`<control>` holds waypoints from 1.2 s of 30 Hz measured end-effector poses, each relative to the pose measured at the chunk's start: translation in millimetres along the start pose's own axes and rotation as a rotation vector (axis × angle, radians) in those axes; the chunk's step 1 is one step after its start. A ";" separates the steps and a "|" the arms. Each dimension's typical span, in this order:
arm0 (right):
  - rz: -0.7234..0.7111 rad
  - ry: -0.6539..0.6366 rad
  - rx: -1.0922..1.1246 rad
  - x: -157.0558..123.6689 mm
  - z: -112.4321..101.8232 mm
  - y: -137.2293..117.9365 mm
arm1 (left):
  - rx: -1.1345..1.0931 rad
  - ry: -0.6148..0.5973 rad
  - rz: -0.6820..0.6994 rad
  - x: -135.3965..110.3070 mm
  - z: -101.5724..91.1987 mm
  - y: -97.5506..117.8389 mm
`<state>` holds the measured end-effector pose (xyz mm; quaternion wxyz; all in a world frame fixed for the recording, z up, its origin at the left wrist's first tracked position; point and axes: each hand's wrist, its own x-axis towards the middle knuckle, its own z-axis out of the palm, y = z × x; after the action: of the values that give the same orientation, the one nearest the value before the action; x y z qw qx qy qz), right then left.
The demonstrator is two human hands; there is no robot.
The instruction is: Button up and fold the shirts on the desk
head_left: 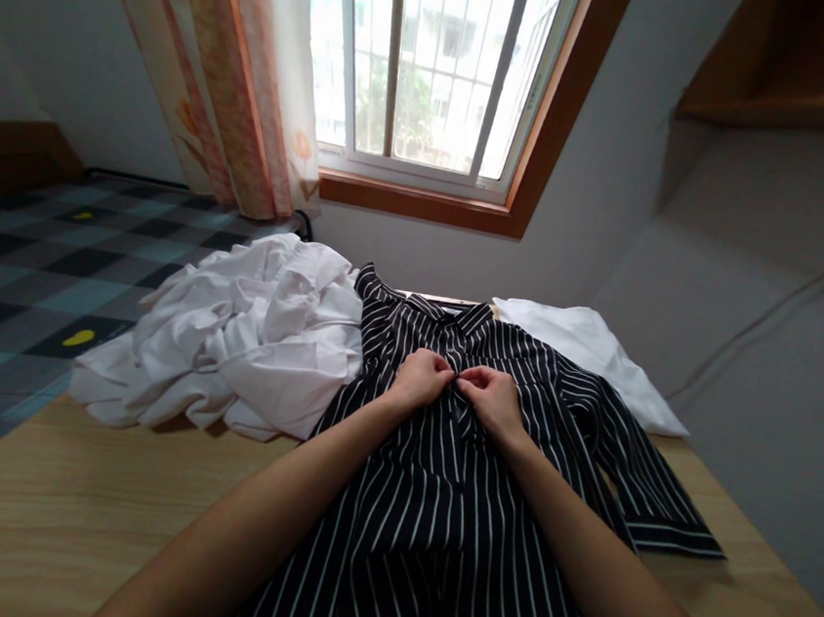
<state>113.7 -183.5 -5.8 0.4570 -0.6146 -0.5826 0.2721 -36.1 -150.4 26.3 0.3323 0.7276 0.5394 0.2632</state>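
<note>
A black shirt with white stripes (427,506) lies spread on the wooden table, its collar at the far end and one sleeve stretched out to the right. My left hand (422,376) pinches the shirt's front edge a little below the collar. Close beside it, my right hand (491,397) pinches the same front opening, thumb and fingertips together. The fingertips of both hands nearly meet at the middle of the shirt. Any button between them is too small or hidden to make out.
A heap of crumpled white cloth (232,339) sits on the table (89,500) left of the shirt. Flat white cloth (591,352) lies at the back right. A bed with a checked cover (11,266) adjoins on the left. Behind are a curtain (223,73) and a window (434,168).
</note>
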 end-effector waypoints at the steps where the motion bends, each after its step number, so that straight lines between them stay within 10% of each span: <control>1: -0.016 0.019 -0.043 -1.1 0.2 -2.6 | -0.020 -0.002 0.000 0.2 0.5 -0.1; 13: -0.157 0.132 -0.294 -12.8 4.3 -16.1 | -0.135 0.048 -0.017 2.2 8.4 -4.4; 28: -0.085 0.155 -0.047 -8.1 4.2 -10.8 | -0.176 0.174 0.093 -0.9 10.2 -0.6; 36: 0.163 -0.037 0.376 4.7 3.9 0.9 | 0.067 0.097 0.310 -6.0 7.6 -1.4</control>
<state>111.6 -177.9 -7.4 0.5295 -0.5584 -0.4783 0.4232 -33.0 -157.4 20.3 0.2365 0.7993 0.4445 0.3281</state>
